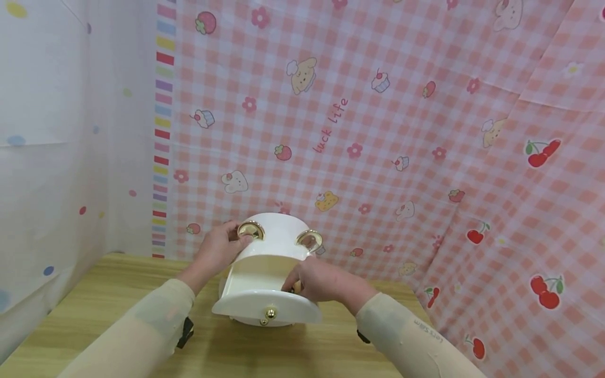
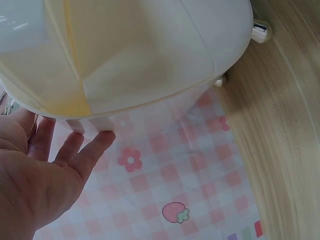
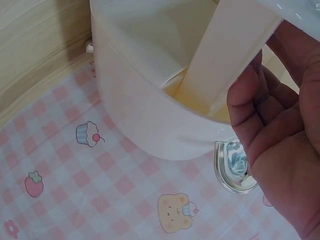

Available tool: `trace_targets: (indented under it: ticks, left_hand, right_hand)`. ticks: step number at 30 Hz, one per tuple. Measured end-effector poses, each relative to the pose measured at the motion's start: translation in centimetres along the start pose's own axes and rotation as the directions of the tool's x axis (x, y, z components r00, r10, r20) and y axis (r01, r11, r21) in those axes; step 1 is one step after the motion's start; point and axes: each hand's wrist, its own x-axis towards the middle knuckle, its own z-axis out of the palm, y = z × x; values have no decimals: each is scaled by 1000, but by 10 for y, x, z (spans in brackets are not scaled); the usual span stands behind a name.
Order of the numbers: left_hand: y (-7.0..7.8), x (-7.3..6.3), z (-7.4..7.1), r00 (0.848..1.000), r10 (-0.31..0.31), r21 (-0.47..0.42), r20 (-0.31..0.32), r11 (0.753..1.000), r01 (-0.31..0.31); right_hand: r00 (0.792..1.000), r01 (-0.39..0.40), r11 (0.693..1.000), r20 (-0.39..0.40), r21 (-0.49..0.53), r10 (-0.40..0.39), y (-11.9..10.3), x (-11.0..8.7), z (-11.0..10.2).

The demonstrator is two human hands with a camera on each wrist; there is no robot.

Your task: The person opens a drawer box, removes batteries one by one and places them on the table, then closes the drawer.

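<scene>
A white rounded box [image 1: 280,231] stands on the table, with a gold-trimmed left ear [image 1: 251,230] and right ear [image 1: 310,241]. A drawer [image 1: 246,304] with a curved white front and gold knob [image 1: 270,313] sticks out toward me. My left hand [image 1: 221,248] holds the box by the left ear, its thumb in front. In the left wrist view, fingertips [image 2: 106,137] press the box's outer wall. My right hand [image 1: 323,281] reaches to the drawer's right side, and its curled fingers grip the pale side wall [image 3: 227,55]. The drawer's inside is partly hidden.
The box stands on a wood-grain table [image 1: 142,270]. Close behind it hangs a pink checked cloth [image 1: 359,210], which also runs down the right side. A white dotted cloth [image 1: 127,157] hangs at the left.
</scene>
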Motion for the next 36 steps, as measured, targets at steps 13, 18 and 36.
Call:
trace_targets:
  ticks: [13,18,36]
  left_hand:
    - [1,-1,3,1000,-3,8,6,1000,3]
    - [2,-1,4,1000,-3,8,8,1000,3]
    - [-2,1,1,1000,-7,24,0,1000,7]
  right_hand:
    - [1000,2,1000,0,-9,-2,6,-8,-1]
    - [999,-34,984,2,177,34,14,-20,-6]
    - [907,-198,950,-323,242,271,81,-106,5]
